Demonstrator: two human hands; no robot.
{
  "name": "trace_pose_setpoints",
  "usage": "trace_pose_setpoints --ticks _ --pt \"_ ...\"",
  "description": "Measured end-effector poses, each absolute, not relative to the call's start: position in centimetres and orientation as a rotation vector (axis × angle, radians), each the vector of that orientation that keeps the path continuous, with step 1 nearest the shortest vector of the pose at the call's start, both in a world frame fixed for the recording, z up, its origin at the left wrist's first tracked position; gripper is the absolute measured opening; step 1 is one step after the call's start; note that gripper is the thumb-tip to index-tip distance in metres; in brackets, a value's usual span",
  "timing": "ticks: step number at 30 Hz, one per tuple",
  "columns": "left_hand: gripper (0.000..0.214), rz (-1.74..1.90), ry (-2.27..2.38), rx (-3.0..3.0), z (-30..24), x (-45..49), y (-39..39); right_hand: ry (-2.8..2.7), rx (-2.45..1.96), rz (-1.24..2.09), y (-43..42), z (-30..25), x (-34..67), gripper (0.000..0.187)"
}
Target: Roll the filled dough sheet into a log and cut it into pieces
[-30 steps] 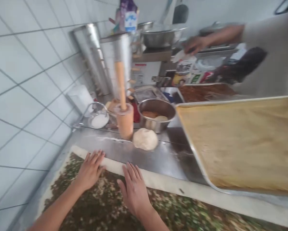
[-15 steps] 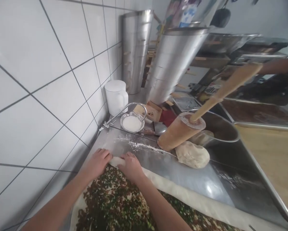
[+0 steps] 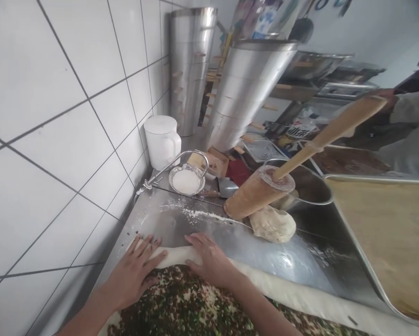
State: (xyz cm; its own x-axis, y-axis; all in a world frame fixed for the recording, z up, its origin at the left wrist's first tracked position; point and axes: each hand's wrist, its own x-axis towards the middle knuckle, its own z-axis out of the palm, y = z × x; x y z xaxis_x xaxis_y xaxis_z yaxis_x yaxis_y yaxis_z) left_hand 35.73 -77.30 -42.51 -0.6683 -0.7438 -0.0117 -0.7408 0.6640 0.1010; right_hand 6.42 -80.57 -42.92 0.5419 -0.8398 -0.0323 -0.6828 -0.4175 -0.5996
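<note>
A sheet of dough lies on the metal worktop, covered with a chopped green and brown filling [image 3: 181, 303]. Its far edge is folded over into a pale dough roll [image 3: 279, 282] that runs off toward the lower right. My left hand [image 3: 136, 268] rests on the roll's left end with its fingers spread. Farther right along the roll, my right hand [image 3: 211, 261] lies over it, fingers stretched out and thumb on the near side. A short stretch of bare dough shows between the hands. Beyond them, a lump of dough [image 3: 273, 225] sits beside a thick wooden rolling pin [image 3: 254, 193].
A bowl of flour [image 3: 186, 181], a scraper [image 3: 226, 187] and a white lidded jug [image 3: 161, 142] stand at the back. Tall metal cylinders [image 3: 249, 88] rise behind. White tiles [image 3: 52, 186] border the left; a large tray [image 3: 387, 233] lies right. Another person's arm [image 3: 387, 98] shows at the upper right.
Both hands have come nearer to me and their fingers have spread out along the roll. The view has shifted slightly, showing more of the tray at right.
</note>
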Motion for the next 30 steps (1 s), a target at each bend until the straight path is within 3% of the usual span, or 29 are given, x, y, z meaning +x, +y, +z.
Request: trace_pose_setpoints --ticks 3,5,8,10,11,15,16,21,22,26,28,30 --pt "0.073 -0.188 -2.828 1.244 -42.7 33.9 -77.2 1.179 -2.322 -0.302 -80.1 -44.1 6.3 0.026" --pt "0.075 -0.260 -2.832 1.197 -42.9 32.3 -77.3 1.169 -2.479 -0.354 -78.7 -44.8 6.6 0.015" --pt "0.077 -0.278 -2.844 1.194 -43.2 30.9 -76.8 1.162 -2.539 -0.459 -77.4 -44.6 5.4 0.037" --pt "0.076 -0.241 -2.839 1.233 -43.1 30.4 -76.2 1.232 -2.391 -0.455 -77.6 -43.9 3.8 0.061" --pt "0.076 -0.233 -2.836 1.241 -42.9 30.1 -76.1 1.255 -2.319 -0.413 -77.8 -43.7 3.1 0.063" --pt "0.077 -0.281 -2.845 1.168 -42.8 27.9 -76.2 1.219 -2.395 -0.299 -77.6 -43.9 1.9 0.020" --pt "0.078 -0.285 -2.852 1.145 -42.9 27.4 -76.2 1.196 -2.468 -0.317 -77.1 -44.0 1.7 0.017" --pt "0.074 -0.159 -2.862 1.160 -43.3 26.0 -74.9 1.216 -2.326 -0.371 -75.6 -43.0 -2.8 0.055" --pt "0.073 -0.156 -2.862 1.159 -43.2 25.6 -74.7 1.244 -2.263 -0.329 -75.5 -42.7 -3.9 0.055" --pt "0.074 -0.239 -2.887 1.044 -43.0 22.2 -74.4 1.172 -2.439 -0.203 -74.7 -42.4 -7.0 0.020" --pt "0.074 -0.215 -2.901 0.990 -43.2 20.8 -73.9 1.122 -2.549 -0.208 -73.9 -42.4 -8.3 0.025" --pt "0.072 -0.115 -2.906 0.972 -43.3 19.8 -73.1 1.195 -2.460 -0.227 -73.3 -42.0 -10.2 0.044"
